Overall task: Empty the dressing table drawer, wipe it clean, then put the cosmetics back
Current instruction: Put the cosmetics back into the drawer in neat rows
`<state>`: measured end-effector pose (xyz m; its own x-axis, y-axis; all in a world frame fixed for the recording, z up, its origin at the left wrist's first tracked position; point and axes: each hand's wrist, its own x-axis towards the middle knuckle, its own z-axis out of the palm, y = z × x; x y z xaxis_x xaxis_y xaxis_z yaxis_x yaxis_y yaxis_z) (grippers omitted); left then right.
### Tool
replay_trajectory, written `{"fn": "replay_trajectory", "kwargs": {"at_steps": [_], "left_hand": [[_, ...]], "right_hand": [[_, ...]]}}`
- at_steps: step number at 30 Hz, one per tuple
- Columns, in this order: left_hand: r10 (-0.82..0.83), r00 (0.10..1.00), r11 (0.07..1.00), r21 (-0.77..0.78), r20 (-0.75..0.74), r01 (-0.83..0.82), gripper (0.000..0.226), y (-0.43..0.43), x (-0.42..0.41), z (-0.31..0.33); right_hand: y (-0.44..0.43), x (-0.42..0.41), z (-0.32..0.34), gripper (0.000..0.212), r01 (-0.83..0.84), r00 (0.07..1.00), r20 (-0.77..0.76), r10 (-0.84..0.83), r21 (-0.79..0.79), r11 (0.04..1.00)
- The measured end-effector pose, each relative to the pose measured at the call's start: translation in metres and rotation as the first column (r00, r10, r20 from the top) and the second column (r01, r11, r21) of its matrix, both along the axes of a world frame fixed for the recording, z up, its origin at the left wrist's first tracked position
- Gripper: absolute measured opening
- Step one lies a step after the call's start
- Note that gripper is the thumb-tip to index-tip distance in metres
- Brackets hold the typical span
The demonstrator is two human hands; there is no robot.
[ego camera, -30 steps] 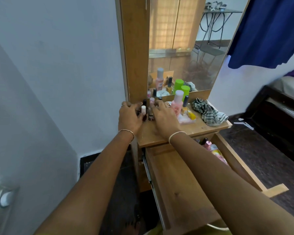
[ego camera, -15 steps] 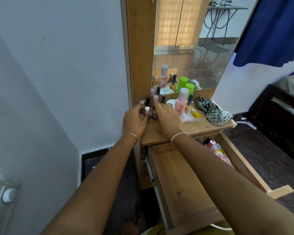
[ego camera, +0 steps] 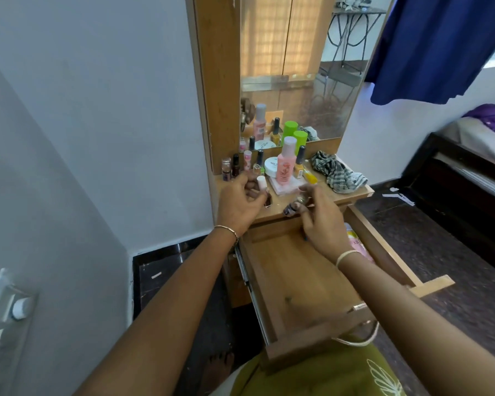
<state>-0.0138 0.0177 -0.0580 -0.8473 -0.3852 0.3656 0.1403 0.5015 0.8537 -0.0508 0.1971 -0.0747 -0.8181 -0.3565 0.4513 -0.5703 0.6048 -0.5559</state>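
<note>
Head view: I hold two small nail polish bottles at the dressing table's front edge, above its open drawer (ego camera: 292,281).

My left hand (ego camera: 240,204) curls round a white-capped bottle (ego camera: 261,182) over the front of the tabletop (ego camera: 354,195). My right hand (ego camera: 323,224) pinches a small dark bottle (ego camera: 292,207), tilted, at the tabletop's edge just above the drawer. The drawer is pulled well out towards me, its pale wood floor mostly bare, with a pink packet (ego camera: 357,245) half hidden beside my right wrist. More polishes (ego camera: 234,167), a pink bottle (ego camera: 284,167), a white jar (ego camera: 271,165) and a checked cloth (ego camera: 337,174) sit on the tabletop below the mirror (ego camera: 297,81). I judge I am returning cosmetics. These bottles look like glass, so each should go down upright on the drawer floor, near the back, and be released only once it stands.
</note>
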Motion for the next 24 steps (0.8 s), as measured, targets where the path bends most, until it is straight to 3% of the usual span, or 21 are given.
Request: {"fn": "replay_trajectory", "kwargs": {"at_steps": [4,13,24], "left_hand": [[-0.078,0.996,0.997,-0.017,0.048,0.079,0.024,0.031,0.001,-0.012],[-0.118,0.962,0.992,-0.002,0.246,0.122,0.024,0.077,-0.011,-0.050],[-0.114,0.921,0.992,-0.006,0.373,0.126,0.017,0.111,-0.032,-0.082]], "right_hand": [[0.045,0.006,-0.007,0.037,0.106,0.992,0.070,-0.105,-0.007,0.994],[0.094,-0.003,-0.030,0.022,0.236,0.951,0.199,-0.236,0.023,0.971],[0.103,-0.020,-0.063,0.021,0.224,0.928,0.262,-0.267,0.182,0.957]]}}
